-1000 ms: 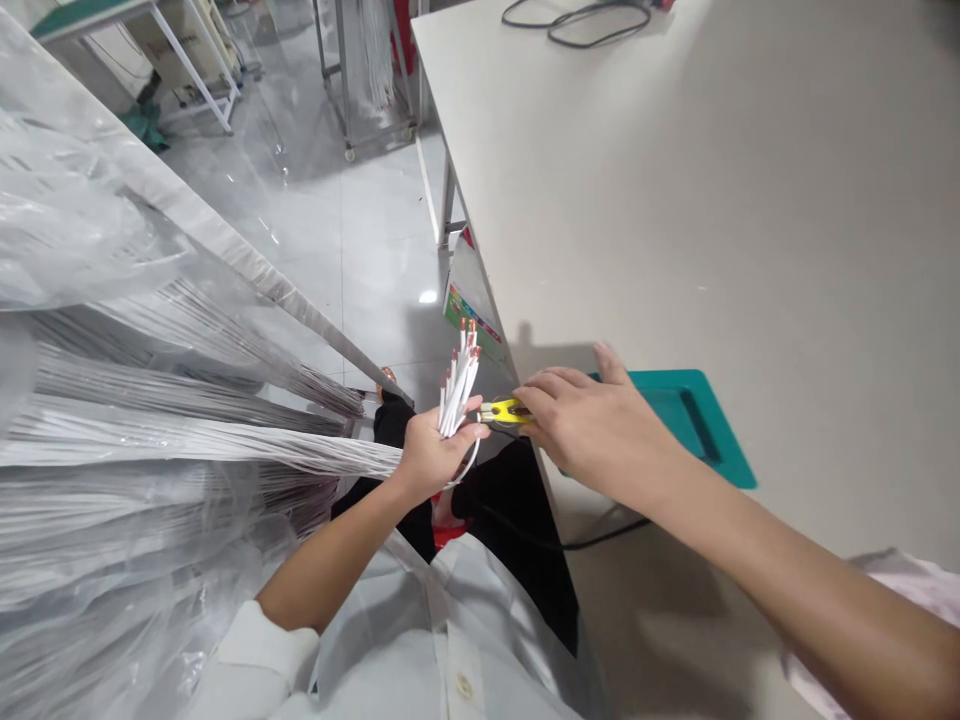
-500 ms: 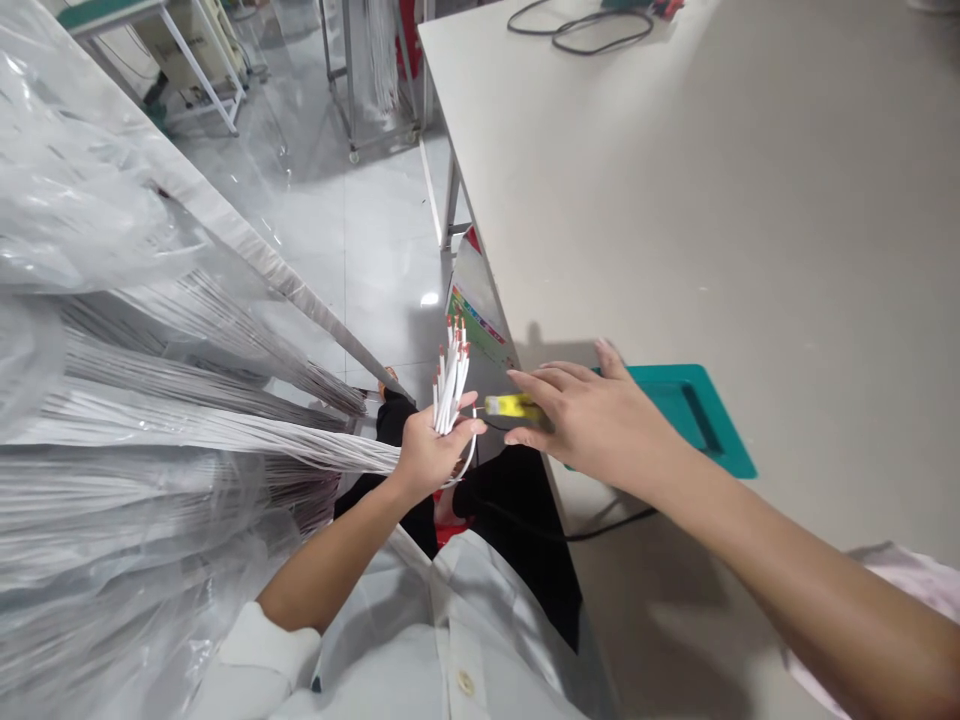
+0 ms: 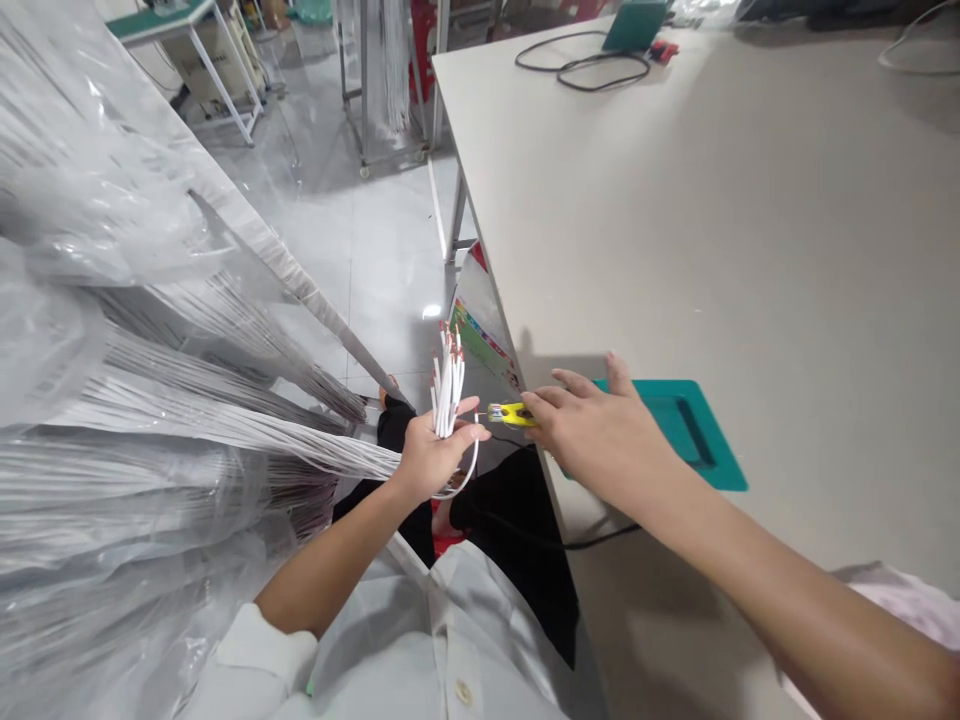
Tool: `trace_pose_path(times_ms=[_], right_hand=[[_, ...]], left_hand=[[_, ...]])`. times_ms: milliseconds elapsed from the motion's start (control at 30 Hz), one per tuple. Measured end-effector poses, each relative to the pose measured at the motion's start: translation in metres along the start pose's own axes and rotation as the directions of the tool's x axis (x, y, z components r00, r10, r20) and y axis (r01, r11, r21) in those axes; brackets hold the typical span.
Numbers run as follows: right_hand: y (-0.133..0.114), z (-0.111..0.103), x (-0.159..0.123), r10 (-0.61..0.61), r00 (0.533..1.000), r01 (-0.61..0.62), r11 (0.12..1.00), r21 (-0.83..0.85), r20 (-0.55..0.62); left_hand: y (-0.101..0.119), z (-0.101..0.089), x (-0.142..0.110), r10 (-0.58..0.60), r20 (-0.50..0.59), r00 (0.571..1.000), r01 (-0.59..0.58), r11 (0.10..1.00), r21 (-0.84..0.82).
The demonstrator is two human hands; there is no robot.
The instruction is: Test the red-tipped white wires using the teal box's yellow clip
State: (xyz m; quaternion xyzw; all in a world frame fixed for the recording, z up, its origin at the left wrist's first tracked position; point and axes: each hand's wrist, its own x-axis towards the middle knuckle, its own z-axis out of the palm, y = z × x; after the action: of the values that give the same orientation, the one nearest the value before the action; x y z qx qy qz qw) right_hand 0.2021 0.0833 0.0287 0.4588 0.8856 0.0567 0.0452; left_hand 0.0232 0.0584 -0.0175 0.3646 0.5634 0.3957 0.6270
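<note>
My left hand (image 3: 435,455) is closed around a bundle of white wires (image 3: 448,395) with reddish-copper ends pointing up. One single wire (image 3: 474,462) curves out of the bundle, and its tip stands between my left thumb and forefinger. Just right of that tip, slightly apart from it, is the metal-looking front end of a small yellow tool (image 3: 511,413). My right hand (image 3: 592,425) holds this tool over the table edge, its thumb hidden and its outer fingers spread. Beneath that hand a green tray (image 3: 720,460) lies on the table, partly covered.
The pale table (image 3: 712,220) fills the right side. On it lie a looped black cable (image 3: 559,65) and a green object (image 3: 634,25) at the back. Long wire bundles (image 3: 187,420) under clear plastic hang over a rail (image 3: 285,270) at left. A wheeled rack (image 3: 364,90) stands beyond.
The yellow tool drew right, away from the wire held in my left hand, and my right fingers loosened, then settled on it again. The view has tilted up, showing more of the table's far end.
</note>
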Motion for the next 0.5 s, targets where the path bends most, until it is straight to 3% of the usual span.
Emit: trace_pose_path(times_ms=[200,500], right_hand=[[0.006,-0.003,0.008,-0.042,0.998,0.041,0.999,0.026,0.050],[0.008,0.007,0.001,-0.002,0.999,0.007,0.996,0.091,-0.047]], left_hand=[[0.002,0.007,0.005,0.024,0.013,1.000,-0.024,0.999,0.026],[-0.006,0.007,0.012,0.132,0.010,0.991,-0.132,0.976,0.175]])
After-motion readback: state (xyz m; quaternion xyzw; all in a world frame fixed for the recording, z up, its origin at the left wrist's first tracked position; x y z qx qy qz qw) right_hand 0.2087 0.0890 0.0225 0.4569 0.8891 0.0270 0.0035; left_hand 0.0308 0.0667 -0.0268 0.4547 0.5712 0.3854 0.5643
